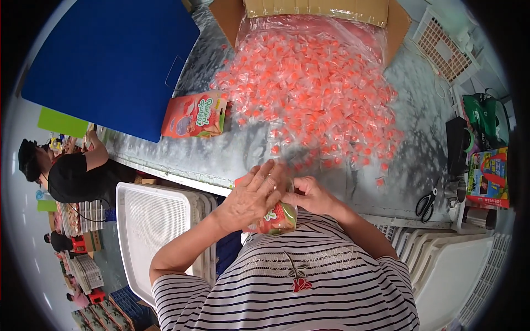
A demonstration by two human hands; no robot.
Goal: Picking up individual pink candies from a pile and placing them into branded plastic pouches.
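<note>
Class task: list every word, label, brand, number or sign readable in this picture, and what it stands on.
Wording isn't copied here; these things bear lettering:
Red pouch on the table: large, pale, curved lettering, clear.
Packet by the left hand: lettering mostly covered.
Striped shirt: pale script across the chest.
Dark green bag: pale marks, too small.
Colourful package: print too small.

A mottled grey table stretches out beyond the left hand; to that hand's left lies a greyish floor, and farther left small bright lights shine.
</note>
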